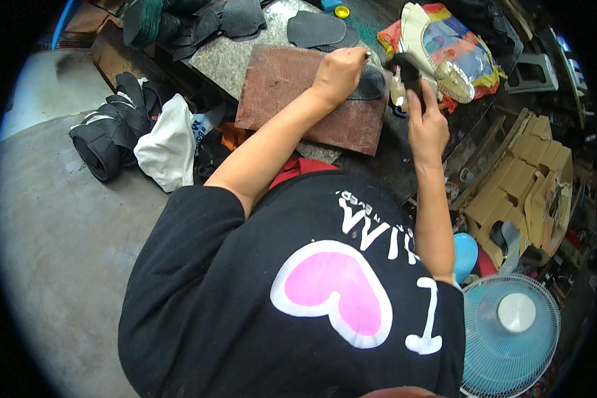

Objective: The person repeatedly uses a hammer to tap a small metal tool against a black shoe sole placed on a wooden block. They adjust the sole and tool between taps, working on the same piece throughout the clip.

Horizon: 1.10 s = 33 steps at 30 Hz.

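We look down on two bare hands over a reddish-brown board (pixel 278 86). The left hand (pixel 339 74) is curled tight, seeming to pinch a small object (pixel 367 55) (too tiny for us to identify). The right hand (pixel 428 129) is wrapped around the dark handle of what looks like a hammer (pixel 411 78). A black sole-shaped piece (pixel 370 87) lies on the board's right part, beside the left hand. We judge its work unfinished, though we cannot make out any marks. Other dark pieces (pixel 316 30) lie beyond the board; whether they are done or waiting, we cannot tell.
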Motion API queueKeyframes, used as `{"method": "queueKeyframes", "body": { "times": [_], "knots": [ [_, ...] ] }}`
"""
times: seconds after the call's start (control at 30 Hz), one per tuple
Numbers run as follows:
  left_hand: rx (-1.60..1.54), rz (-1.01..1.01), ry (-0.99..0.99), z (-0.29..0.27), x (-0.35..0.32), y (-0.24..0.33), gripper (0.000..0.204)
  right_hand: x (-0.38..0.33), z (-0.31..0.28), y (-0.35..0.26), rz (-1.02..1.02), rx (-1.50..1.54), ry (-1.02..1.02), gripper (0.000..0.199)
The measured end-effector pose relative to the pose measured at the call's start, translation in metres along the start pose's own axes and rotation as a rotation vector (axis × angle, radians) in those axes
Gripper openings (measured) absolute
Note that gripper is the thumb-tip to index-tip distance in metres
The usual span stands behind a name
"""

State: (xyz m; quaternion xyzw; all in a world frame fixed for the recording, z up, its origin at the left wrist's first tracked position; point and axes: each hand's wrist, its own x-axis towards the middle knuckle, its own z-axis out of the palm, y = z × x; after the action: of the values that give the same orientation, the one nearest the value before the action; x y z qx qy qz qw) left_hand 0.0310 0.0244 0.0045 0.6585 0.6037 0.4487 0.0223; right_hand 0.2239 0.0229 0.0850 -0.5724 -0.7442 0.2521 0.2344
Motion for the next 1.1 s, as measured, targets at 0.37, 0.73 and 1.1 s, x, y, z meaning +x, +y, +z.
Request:
{"method": "queueKeyframes", "body": {
  "times": [0.37, 0.73, 1.1],
  "knots": [
    [-0.752, -0.652, 0.097, 0.005, -0.009, -0.015, 0.01, -0.015, 0.021, 0.025, 0.006, -0.247, -0.04, 0.042],
    [-0.187, -0.197, 0.033, 0.0, 0.002, -0.009, 0.013, 0.001, -0.024, -0.018, -0.146, 0.206, 0.17, 0.035],
    [-0.06, -0.027, 0.02, 0.005, -0.001, -0.001, 0.014, -0.002, 0.003, 0.013, -0.057, -0.261, 0.021, 0.038]
  ]
}}
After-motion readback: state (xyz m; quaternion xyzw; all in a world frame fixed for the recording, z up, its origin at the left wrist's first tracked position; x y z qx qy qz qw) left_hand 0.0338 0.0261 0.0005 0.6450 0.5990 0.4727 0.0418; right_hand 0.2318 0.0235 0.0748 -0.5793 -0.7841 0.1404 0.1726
